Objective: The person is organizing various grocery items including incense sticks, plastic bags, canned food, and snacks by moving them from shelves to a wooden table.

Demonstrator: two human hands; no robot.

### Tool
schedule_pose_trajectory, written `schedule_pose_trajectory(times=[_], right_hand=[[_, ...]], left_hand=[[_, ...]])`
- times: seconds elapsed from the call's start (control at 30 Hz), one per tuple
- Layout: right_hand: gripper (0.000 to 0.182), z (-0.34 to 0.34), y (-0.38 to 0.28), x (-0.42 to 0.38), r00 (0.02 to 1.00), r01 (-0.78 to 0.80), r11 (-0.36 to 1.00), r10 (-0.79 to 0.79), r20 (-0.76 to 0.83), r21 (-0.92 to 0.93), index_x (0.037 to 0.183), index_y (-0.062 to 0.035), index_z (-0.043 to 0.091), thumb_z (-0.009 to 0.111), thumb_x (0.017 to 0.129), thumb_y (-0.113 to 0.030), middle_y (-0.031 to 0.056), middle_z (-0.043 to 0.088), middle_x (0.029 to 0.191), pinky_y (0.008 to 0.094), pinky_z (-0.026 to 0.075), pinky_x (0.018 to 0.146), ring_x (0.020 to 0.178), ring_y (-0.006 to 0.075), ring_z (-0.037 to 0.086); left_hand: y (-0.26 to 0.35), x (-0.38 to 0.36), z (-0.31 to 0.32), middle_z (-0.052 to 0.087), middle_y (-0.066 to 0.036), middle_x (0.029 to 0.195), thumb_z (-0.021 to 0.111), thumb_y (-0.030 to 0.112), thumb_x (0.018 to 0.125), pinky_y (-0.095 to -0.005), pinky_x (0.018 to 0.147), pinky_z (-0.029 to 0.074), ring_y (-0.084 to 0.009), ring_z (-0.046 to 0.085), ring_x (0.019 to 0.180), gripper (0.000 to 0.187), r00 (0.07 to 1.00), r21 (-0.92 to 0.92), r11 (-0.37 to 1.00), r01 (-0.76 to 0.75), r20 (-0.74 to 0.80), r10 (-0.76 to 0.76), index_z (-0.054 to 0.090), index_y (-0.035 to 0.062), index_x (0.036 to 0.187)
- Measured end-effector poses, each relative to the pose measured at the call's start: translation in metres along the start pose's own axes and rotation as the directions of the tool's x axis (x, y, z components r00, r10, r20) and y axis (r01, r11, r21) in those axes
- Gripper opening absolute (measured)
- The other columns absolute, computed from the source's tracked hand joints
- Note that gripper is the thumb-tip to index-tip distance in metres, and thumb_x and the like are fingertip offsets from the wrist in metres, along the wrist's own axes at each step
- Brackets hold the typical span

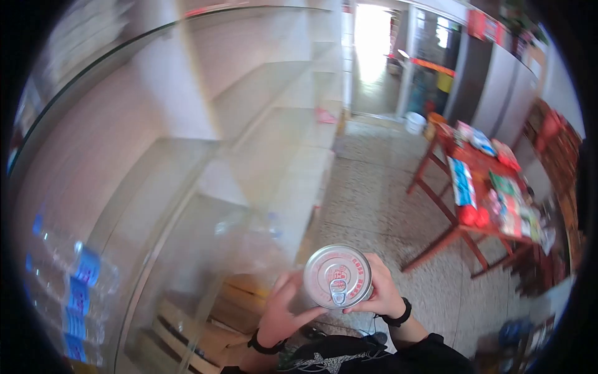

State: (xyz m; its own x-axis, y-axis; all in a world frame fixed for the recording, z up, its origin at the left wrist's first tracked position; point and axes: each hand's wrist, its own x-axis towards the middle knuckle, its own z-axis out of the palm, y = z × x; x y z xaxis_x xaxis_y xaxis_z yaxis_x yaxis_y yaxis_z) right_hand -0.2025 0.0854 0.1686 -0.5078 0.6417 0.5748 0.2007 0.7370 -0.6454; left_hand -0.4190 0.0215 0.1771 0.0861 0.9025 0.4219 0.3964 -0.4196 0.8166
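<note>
A metal food can (337, 276) is held upright in front of my body, its silver lid with a ring pull and red printing facing me. My right hand (383, 290) is closed around the can's right side, with the thumb near the lower rim. On the opposite side, my left hand (283, 311) is curled against the can, its thumb reaching the rim. Most of the can's side wall is hidden below the lid. Both wrists wear dark bands.
Glass-fronted shelving (187, 168) runs along my left. Plastic bottles with blue labels (78, 299) stand in its lower left part. Cardboard boxes (240, 299) lie below the shelves. A red wooden table (451, 240) with packaged goods is at right. A white bucket (415, 123) stands near the doorway.
</note>
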Motion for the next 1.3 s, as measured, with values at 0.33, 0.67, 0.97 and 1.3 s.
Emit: schedule_pose_trajectory(times=[0.33, 0.67, 0.97, 1.3], right_hand=[[0.082, -0.130, -0.001, -0.185, 0.790, -0.417, 0.909, 0.368, -0.490, 0.011, 0.122, 0.0009, 0.051, 0.081, 0.060, -0.043, 0.0177, 0.052, 0.120, 0.0423, 0.036, 0.095, 0.112, 0.0334, 0.048], [0.091, -0.256, -0.040, -0.344, 0.547, -0.706, 0.691, 0.394, -0.739, -0.154, 0.128, 0.0016, 0.045, 0.079, 0.060, -0.048, 0.0194, 0.050, 0.122, 0.0425, 0.038, 0.094, 0.111, 0.0347, 0.049], [0.081, -0.296, -0.062, -0.431, 0.127, -0.708, 0.690, 0.335, -0.934, 0.151, 0.124, 0.0007, 0.048, 0.079, 0.063, -0.042, 0.0158, 0.051, 0.118, 0.0395, 0.036, 0.095, 0.109, 0.0304, 0.047], [0.081, -0.384, -0.039, -0.476, -0.046, -0.774, 0.623, 0.117, -0.992, 0.109, 0.125, -0.0013, 0.045, 0.082, 0.062, -0.034, 0.0144, 0.050, 0.123, 0.0383, 0.035, 0.096, 0.113, 0.0283, 0.047]], left_hand=[[0.054, 0.057, 0.209, 0.057, -0.016, 0.108, 0.082, 0.017, 0.061, -0.0362, 0.085, 0.045, -0.0301, 0.057, 0.100, 0.063, 0.847, -0.257, 0.953, -0.159, 0.460, 0.265, 0.056, -0.0014, 0.115], [0.133, 0.037, 0.431, 0.059, -0.014, 0.106, 0.085, 0.020, 0.057, -0.0350, 0.086, 0.044, -0.0283, 0.057, 0.099, 0.064, 0.686, -0.531, 0.846, 0.051, 0.634, 0.357, 0.057, -0.0006, 0.112], [0.206, 0.038, 0.564, 0.059, -0.014, 0.106, 0.083, 0.019, 0.057, -0.0350, 0.082, 0.046, -0.0292, 0.059, 0.096, 0.063, 0.336, -0.652, 0.757, -0.041, 0.704, 0.625, 0.058, -0.0010, 0.111], [0.253, 0.068, 0.722, 0.058, -0.016, 0.106, 0.081, 0.018, 0.056, -0.0357, 0.083, 0.045, -0.0299, 0.058, 0.097, 0.063, 0.078, -0.782, 0.621, 0.055, 0.624, 0.778, 0.058, -0.0010, 0.112]])
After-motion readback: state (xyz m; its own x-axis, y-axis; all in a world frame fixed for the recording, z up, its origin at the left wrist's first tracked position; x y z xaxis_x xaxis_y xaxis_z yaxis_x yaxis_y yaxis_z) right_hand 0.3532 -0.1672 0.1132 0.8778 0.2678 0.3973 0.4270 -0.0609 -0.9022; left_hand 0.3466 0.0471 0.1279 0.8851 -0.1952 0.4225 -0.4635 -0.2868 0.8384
